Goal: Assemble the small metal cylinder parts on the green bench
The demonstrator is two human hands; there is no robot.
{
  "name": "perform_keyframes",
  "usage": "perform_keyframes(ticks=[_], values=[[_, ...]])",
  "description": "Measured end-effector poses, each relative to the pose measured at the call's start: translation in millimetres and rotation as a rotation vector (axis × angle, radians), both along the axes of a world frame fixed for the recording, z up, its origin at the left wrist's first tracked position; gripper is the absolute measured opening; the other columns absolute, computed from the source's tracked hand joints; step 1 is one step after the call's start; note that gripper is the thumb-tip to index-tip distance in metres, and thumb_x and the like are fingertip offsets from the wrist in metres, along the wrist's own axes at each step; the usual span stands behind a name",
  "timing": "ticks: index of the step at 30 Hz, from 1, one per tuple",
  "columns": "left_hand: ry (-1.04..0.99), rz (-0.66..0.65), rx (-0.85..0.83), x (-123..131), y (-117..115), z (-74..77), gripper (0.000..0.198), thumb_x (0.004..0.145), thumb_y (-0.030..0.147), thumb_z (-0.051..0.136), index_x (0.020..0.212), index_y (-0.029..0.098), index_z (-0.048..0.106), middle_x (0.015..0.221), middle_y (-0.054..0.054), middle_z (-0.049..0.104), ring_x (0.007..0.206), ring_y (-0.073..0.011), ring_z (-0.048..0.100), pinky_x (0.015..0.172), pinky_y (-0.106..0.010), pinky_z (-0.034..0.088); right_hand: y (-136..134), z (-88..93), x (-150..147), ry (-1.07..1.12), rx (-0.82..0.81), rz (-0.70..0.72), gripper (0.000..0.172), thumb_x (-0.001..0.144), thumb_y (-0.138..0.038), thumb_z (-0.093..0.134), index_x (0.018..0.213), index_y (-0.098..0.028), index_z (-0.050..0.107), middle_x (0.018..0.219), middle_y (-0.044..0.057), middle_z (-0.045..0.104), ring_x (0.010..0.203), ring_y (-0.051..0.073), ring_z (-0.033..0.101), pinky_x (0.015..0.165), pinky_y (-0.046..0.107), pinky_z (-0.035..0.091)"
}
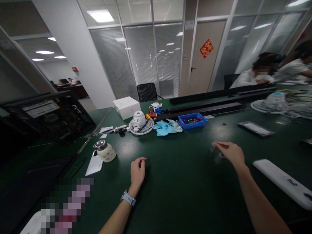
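Observation:
My left hand (137,172) rests on the dark green table (180,182) with its fingers curled loosely inward, holding nothing I can see; a watch is on that wrist. My right hand (231,152) is further right, fingers pinched together around a small clear object (216,155) that I cannot make out. Beyond the hands lie a white fan motor on a round grille (141,125), light blue fan blades (167,126) and a blue tray (192,121) of small parts.
A small jar with a metal lid (105,151) and a white card (94,165) lie left of my left hand. A white box (126,107), long black rails (219,97), a white bar (284,182) at right and an open computer case (48,115) at left. Two people sit far right.

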State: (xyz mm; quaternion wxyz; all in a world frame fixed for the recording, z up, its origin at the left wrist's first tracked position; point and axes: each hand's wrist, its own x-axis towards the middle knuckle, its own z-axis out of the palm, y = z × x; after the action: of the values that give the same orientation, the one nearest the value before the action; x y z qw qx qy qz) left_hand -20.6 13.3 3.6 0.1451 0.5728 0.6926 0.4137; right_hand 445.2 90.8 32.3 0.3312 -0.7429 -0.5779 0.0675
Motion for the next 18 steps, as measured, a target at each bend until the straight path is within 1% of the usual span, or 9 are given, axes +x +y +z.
perform_keyframes(ticks=[3, 5, 6, 9, 11, 14, 18], values=[[0.008, -0.005, 0.015, -0.2, 0.0, -1.0, 0.032, 0.09, 0.037, 0.043, 0.096, 0.024, 0.071, 0.092, -0.005, 0.069, 0.092, -0.0242, 0.057, 0.081, -0.036, 0.045, -1.6, 4.1, 6.0, 0.106, -0.081, 0.006, 0.056, 0.069, -0.065, 0.062, 0.1, -0.02, 0.078, 0.082, 0.01, 0.074, 0.062, 0.023, 0.066, 0.055, 0.032, 0.047], [0.01, -0.006, 0.025, -0.2, -0.1, -1.4, 0.031, 0.09, 0.037, 0.043, 0.096, 0.024, 0.071, 0.093, -0.005, 0.069, 0.093, -0.0241, 0.057, 0.081, -0.036, 0.045, -5.9, 6.2, 11.5, 0.163, -0.029, 0.011, 0.06, 0.068, -0.064, 0.064, 0.106, -0.018, 0.076, 0.082, 0.01, 0.074, 0.066, 0.022, 0.067, 0.059, 0.033, 0.05], [0.011, -0.008, 0.026, -0.3, -0.1, -1.5, 0.031, 0.09, 0.037, 0.043, 0.096, 0.024, 0.071, 0.093, -0.005, 0.069, 0.093, -0.0241, 0.057, 0.081, -0.036, 0.045, -8.4, 6.7, 13.9, 0.179, 0.007, 0.006, 0.06, 0.068, -0.062, 0.065, 0.106, -0.018, 0.075, 0.083, 0.01, 0.074, 0.068, 0.023, 0.067, 0.061, 0.033, 0.051], [0.013, -0.012, 0.013, -0.6, -0.1, -1.8, 0.031, 0.091, 0.037, 0.043, 0.097, 0.024, 0.071, 0.093, -0.005, 0.069, 0.093, -0.0242, 0.057, 0.081, -0.036, 0.045, -12.9, 5.7, 16.8, 0.205, 0.049, 0.01, 0.052, 0.069, -0.058, 0.066, 0.102, -0.018, 0.077, 0.085, 0.01, 0.074, 0.074, 0.023, 0.067, 0.065, 0.033, 0.051], [0.018, -0.013, 0.01, -0.9, 0.0, -2.1, 0.031, 0.09, 0.037, 0.043, 0.097, 0.024, 0.071, 0.094, -0.005, 0.069, 0.093, -0.0242, 0.057, 0.081, -0.036, 0.045, -11.5, 3.6, 15.0, 0.217, 0.033, 0.035, 0.052, 0.068, -0.057, 0.067, 0.101, -0.017, 0.077, 0.084, 0.01, 0.074, 0.073, 0.023, 0.068, 0.063, 0.032, 0.051], [0.028, -0.011, 0.02, -1.4, 0.4, -2.9, 0.031, 0.09, 0.037, 0.044, 0.097, 0.024, 0.071, 0.09, -0.005, 0.069, 0.091, -0.024, 0.057, 0.08, -0.035, 0.045, -4.8, -0.3, 10.8, 0.192, 0.019, 0.056, 0.055, 0.066, -0.061, 0.067, 0.1, -0.018, 0.077, 0.083, 0.009, 0.075, 0.07, 0.023, 0.068, 0.059, 0.031, 0.051], [0.035, -0.017, 0.015, -2.0, 1.4, -4.3, 0.032, 0.091, 0.038, 0.043, 0.097, 0.023, 0.071, 0.087, -0.005, 0.068, 0.089, -0.0242, 0.057, 0.079, -0.035, 0.045, 0.0, -3.2, 7.9, 0.111, 0.041, 0.06, 0.05, 0.069, -0.063, 0.063, 0.09, -0.021, 0.079, 0.079, 0.008, 0.075, 0.066, 0.022, 0.068, 0.053, 0.029, 0.049]])
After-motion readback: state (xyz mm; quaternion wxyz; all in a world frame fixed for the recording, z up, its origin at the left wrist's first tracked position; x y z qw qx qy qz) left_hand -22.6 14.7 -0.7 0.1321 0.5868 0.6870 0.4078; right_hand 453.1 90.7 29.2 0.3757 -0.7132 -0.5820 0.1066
